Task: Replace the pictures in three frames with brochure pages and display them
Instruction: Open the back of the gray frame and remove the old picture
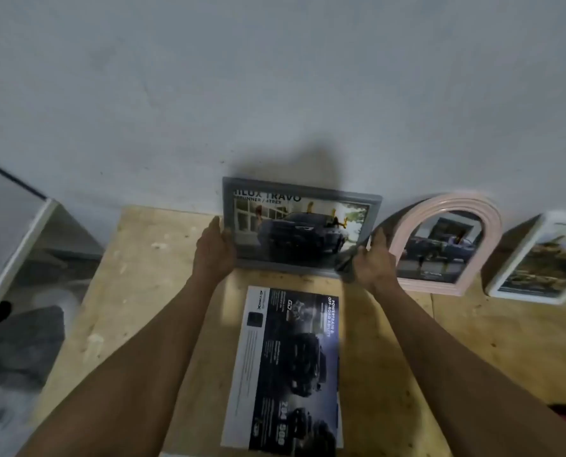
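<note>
A grey rectangular frame with a truck brochure page in it leans against the wall at the back of the wooden table. My left hand holds its left edge. My right hand holds its lower right corner, fingers curled at the edge. To the right, a pink arched frame with a brochure picture leans on the wall. Farther right stands a white frame with a picture. A dark brochure lies flat on the table between my forearms.
A grey-white wall rises behind the table. A white cabinet or box stands at the left, with dark clutter on the floor beside the table's left edge.
</note>
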A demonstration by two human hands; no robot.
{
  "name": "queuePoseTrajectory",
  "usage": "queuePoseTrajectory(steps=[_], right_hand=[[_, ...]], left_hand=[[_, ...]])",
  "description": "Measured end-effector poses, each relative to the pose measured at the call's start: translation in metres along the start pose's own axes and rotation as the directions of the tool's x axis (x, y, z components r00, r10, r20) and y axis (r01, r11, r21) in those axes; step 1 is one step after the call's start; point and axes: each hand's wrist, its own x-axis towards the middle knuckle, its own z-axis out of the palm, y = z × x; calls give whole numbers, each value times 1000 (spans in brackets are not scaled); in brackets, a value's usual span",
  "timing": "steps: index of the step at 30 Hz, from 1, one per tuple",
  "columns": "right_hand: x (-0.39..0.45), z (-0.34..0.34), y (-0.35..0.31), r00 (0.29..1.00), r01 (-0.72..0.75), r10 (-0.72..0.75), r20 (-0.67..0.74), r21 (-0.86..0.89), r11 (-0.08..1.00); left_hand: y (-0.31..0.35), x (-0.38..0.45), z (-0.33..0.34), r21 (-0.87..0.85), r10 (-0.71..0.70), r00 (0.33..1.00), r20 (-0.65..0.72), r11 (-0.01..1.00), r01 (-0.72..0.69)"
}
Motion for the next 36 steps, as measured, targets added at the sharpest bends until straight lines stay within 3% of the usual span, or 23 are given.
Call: queuePoseTrajectory(steps=[3, 10, 16, 20, 23, 28, 36], right_hand=[[13, 9, 4, 1000, -29, 29, 2, 45, 999], [17, 11, 5, 999, -33, 32, 15, 66, 997], [-2, -10, -4, 991, 134, -135, -8, 168, 977], [-22, -38, 11, 968, 247, -252, 2, 193, 950], [-40, -68, 40, 948, 317, -319, -7, 152, 936], [-82, -129, 116, 934, 356, -353, -53, 181, 917], [-138, -207, 258, 970, 229, -196, -143, 269, 936]], left_hand=[[-6, 17, 8, -27, 32, 999, -5, 999, -32], [-3, 16, 15, -48, -47, 996, -80, 998, 43], [-1, -17, 2, -51, 6, 960, -280, 998, -22], [3, -61, -5, -176, -34, 928, -370, 984, -34], [10, -104, 5, -219, -62, 917, -393, 975, -27], [41, -185, 44, -381, -243, 920, -307, 917, 115], [112, -312, 124, -582, -279, 938, -207, 805, 111]])
